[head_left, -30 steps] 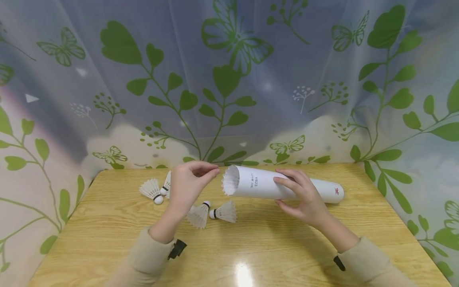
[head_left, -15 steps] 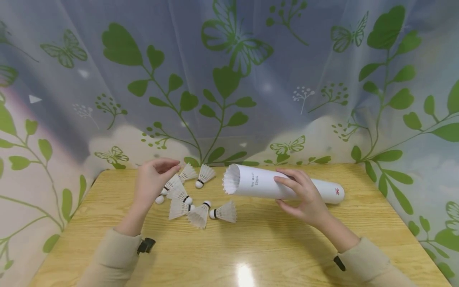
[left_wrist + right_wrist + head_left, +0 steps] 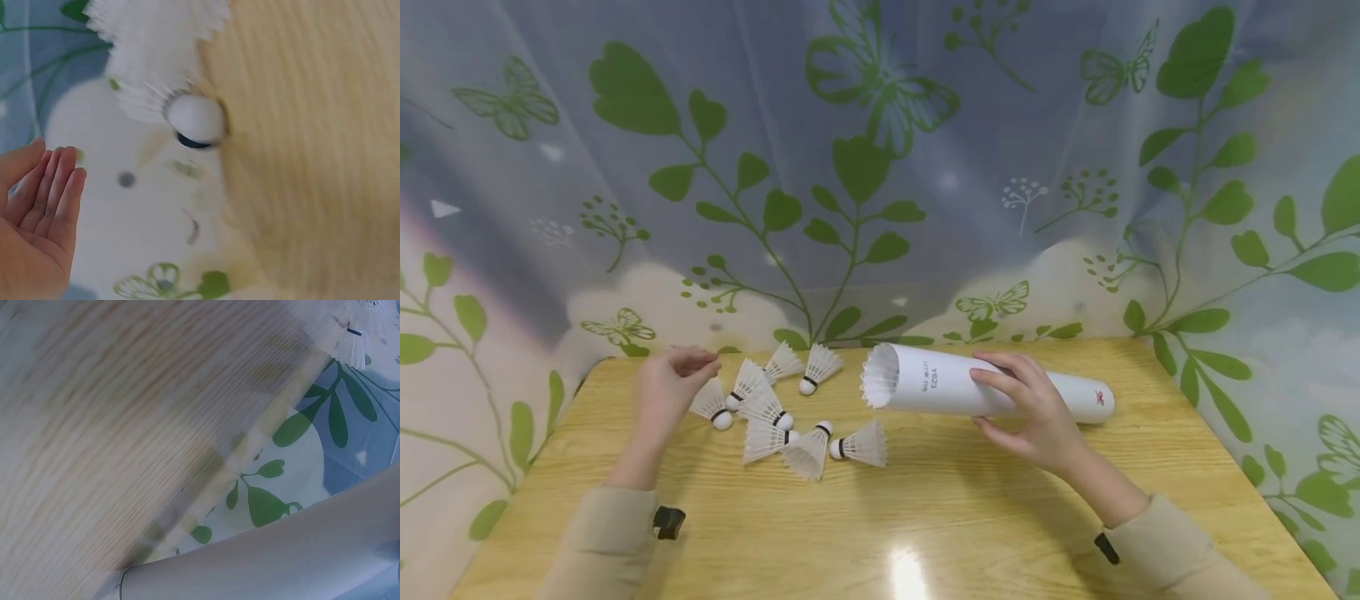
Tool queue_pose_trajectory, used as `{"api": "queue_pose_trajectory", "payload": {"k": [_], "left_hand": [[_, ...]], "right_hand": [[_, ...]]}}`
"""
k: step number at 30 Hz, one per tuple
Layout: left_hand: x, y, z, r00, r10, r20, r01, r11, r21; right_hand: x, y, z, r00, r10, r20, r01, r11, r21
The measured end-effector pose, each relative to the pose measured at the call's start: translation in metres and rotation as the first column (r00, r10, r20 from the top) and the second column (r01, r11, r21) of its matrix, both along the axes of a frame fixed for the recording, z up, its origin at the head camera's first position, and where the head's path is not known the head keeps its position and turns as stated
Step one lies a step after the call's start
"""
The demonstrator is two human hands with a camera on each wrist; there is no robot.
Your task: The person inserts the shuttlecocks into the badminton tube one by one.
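Observation:
My right hand [image 3: 1033,408] grips a white shuttlecock tube [image 3: 934,379] around its middle, thumb below and fingers over the top. The tube lies roughly sideways, its mouth facing left with a frill of white feathers [image 3: 880,375] showing there. In the right wrist view the tube [image 3: 269,562] crosses the bottom, and the hand is mostly out of sight. My left hand [image 3: 662,396] hovers at the far left, holding nothing, thumb close to the extended fingers. Just right of it lies the leftmost shuttlecock [image 3: 711,404]. The left wrist view shows a shuttlecock's white cork [image 3: 197,117] beyond the fingertips.
Several more white shuttlecocks lie loosely clustered between my hands, among them one pointing left [image 3: 861,444] and one by the back edge [image 3: 820,367]. The wooden table [image 3: 820,533] meets a leaf-printed curtain [image 3: 925,250] at its back.
My left hand has moved left, away from the tube's mouth and past the shuttlecocks, uncovering those behind it. The right hand and tube hold nearly the same place.

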State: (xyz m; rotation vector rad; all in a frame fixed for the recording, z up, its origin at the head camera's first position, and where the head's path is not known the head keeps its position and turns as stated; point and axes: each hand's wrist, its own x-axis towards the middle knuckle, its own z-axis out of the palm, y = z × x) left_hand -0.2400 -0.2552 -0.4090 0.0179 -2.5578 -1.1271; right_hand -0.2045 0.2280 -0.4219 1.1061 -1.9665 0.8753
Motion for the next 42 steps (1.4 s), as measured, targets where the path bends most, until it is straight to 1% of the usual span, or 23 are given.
{"api": "queue_pose_trajectory", "payload": {"k": [3,7,9,12,14,17,21,26,30,33,37,42], "left_hand": [[-0.002,-0.011,-0.008,0.999,0.036,0.003,-0.036,0.999,-0.019],[-0.003,-0.021,-0.016,0.995,0.093,0.023,-0.093,0.995,-0.028],[-0.003,-0.025,-0.018,0.992,0.121,0.021,-0.12,0.991,-0.052],[-0.003,-0.031,-0.022,0.989,0.144,0.028,-0.141,0.986,-0.088],[-0.002,-0.035,-0.025,0.989,0.147,0.037,-0.141,0.983,-0.119],[-0.001,-0.04,-0.031,0.988,0.137,0.071,-0.125,0.981,-0.146],[0.0,-0.044,-0.039,0.987,0.122,0.108,-0.104,0.981,-0.164],[0.001,-0.045,-0.042,0.986,0.1,0.13,-0.075,0.98,-0.182],[0.001,-0.044,-0.042,0.982,0.09,0.169,-0.059,0.982,-0.182],[0.0,-0.046,-0.044,0.979,0.087,0.186,-0.05,0.98,-0.191],[0.001,-0.049,-0.048,0.978,0.102,0.182,-0.067,0.979,-0.191],[0.006,-0.052,-0.045,0.973,0.131,0.192,-0.102,0.983,-0.156]], "right_hand": [[0.0,0.0,0.001,1.0,-0.005,-0.001,0.005,1.0,0.0],[0.001,0.001,0.001,1.0,-0.012,-0.002,0.012,1.0,0.007],[0.001,0.001,0.001,1.0,-0.016,0.003,0.016,1.0,0.012],[0.002,0.002,0.001,1.0,-0.02,0.012,0.019,1.0,0.018],[0.002,0.003,0.001,1.0,-0.02,0.017,0.02,1.0,0.022],[0.002,0.003,0.001,1.0,-0.023,0.018,0.022,0.999,0.029],[0.002,0.003,0.0,0.999,-0.028,0.018,0.028,0.999,0.038],[0.001,0.003,0.0,1.0,-0.028,0.004,0.028,0.999,0.036],[0.0,0.003,0.0,1.0,-0.025,-0.01,0.025,0.999,0.033],[0.0,0.004,-0.001,1.0,-0.027,-0.004,0.028,0.999,0.035],[0.0,0.005,-0.002,1.0,-0.026,0.014,0.025,0.999,0.038],[0.0,0.005,-0.003,1.0,-0.022,0.015,0.021,0.999,0.047]]}}
